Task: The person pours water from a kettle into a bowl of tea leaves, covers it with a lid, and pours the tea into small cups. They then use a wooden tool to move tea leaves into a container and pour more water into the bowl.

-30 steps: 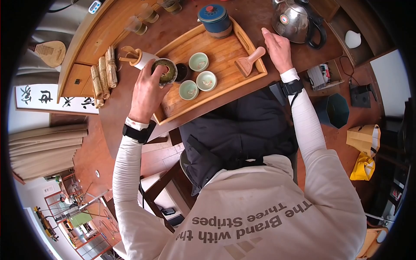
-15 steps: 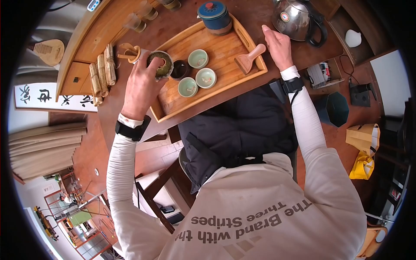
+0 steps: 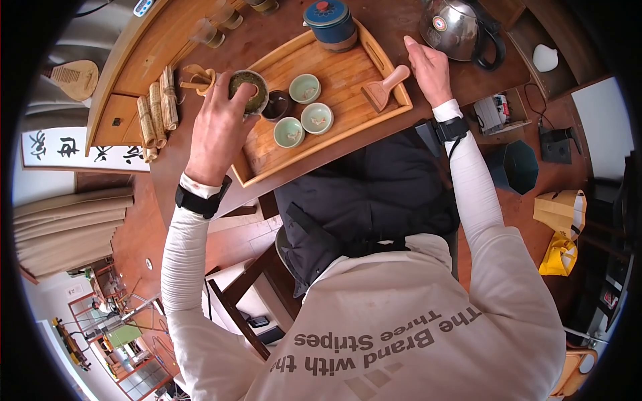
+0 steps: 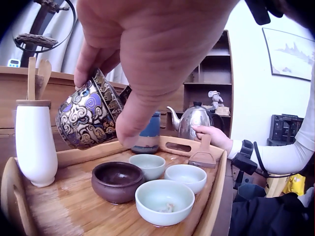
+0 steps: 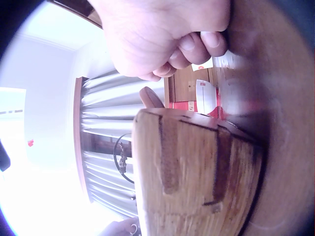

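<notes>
My left hand [image 3: 217, 137] grips a patterned vessel [image 4: 88, 118] from above. The vessel is tilted over the tray [image 3: 341, 140], between a white tool holder [image 4: 37, 142] and a dark cup [image 4: 117, 182]. In the head view its top [image 3: 253, 77] looks green inside. Three pale green cups [image 3: 305, 88] [image 3: 317, 118] [image 3: 289, 132] stand beside the dark cup, with small pale shapes in them. My right hand [image 3: 431, 73] is near the table beside the tray's right end, its fingers loosely curled and holding nothing. The kettle [image 3: 451, 33] is close by.
A blue lidded pot [image 3: 329, 28] stands at the tray's far side, and a wooden-handled brush-like tool [image 3: 384, 90] lies at its right end. Rolled bundles [image 3: 157, 110] lie left of the tray. Clear glasses [image 3: 208, 35] stand on the table at the far left.
My left hand, with the vessel in it, has moved left and a little away from my body, off the dark cup's near side. My right hand has stayed almost still.
</notes>
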Available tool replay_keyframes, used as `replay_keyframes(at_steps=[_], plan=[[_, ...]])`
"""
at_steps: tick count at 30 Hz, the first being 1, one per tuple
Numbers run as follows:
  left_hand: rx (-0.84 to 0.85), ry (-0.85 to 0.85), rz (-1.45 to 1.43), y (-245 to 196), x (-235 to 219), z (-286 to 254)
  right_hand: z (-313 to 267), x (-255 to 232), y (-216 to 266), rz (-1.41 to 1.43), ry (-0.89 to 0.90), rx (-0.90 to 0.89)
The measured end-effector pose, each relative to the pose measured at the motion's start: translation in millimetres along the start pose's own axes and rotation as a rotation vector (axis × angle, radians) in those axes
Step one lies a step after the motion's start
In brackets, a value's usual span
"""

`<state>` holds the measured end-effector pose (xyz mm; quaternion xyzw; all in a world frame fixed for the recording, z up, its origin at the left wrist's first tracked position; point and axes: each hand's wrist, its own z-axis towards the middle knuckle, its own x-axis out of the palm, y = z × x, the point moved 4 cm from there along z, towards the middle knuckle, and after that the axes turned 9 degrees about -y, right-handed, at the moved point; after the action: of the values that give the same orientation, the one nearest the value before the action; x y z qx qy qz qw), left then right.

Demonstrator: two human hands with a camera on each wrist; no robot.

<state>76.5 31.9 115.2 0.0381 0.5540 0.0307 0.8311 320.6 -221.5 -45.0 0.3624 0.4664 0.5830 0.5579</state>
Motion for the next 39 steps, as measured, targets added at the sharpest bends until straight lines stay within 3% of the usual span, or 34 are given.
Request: replay_keyframes(at_steps=[39], plan=[[0.038, 0.003, 0.091, 7.7, 6.7, -1.4, 1.1, 0.0, -1.9, -0.027, 0.01, 0.006]])
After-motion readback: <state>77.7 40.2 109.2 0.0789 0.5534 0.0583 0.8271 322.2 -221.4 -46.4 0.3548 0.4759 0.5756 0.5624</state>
